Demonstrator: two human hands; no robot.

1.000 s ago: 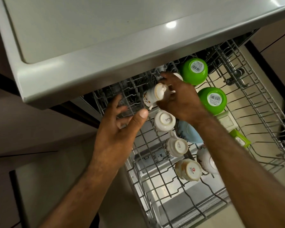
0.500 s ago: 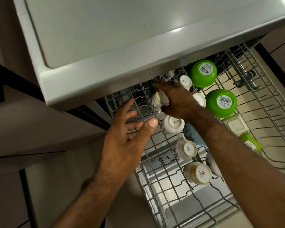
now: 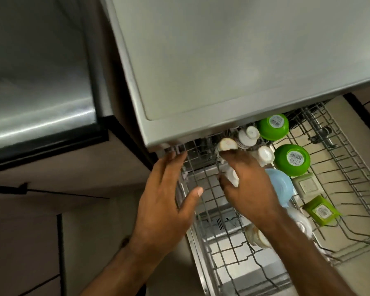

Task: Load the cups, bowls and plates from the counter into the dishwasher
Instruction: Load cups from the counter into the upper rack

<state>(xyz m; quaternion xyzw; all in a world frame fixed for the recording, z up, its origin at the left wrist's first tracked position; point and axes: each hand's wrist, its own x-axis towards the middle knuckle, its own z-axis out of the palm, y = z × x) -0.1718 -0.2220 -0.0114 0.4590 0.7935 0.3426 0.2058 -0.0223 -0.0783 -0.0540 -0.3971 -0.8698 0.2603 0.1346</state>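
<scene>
The left hand [image 3: 165, 199] was flat and spread, fingertips at the left rim of the dishwasher rack [image 3: 340, 159]. The right hand [image 3: 249, 189] arched over a white cup [image 3: 232, 178] in the rack's left row, but blur hid whether it gripped. Two green bowls [image 3: 292, 160] sat upturned just right of the cups.

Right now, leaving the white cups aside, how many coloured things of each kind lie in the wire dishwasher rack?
Round glossy bright green bowls: 2
Light blue round bowl: 1
Bright green rectangular box: 1
Pale square box: 1
Total: 5
</scene>
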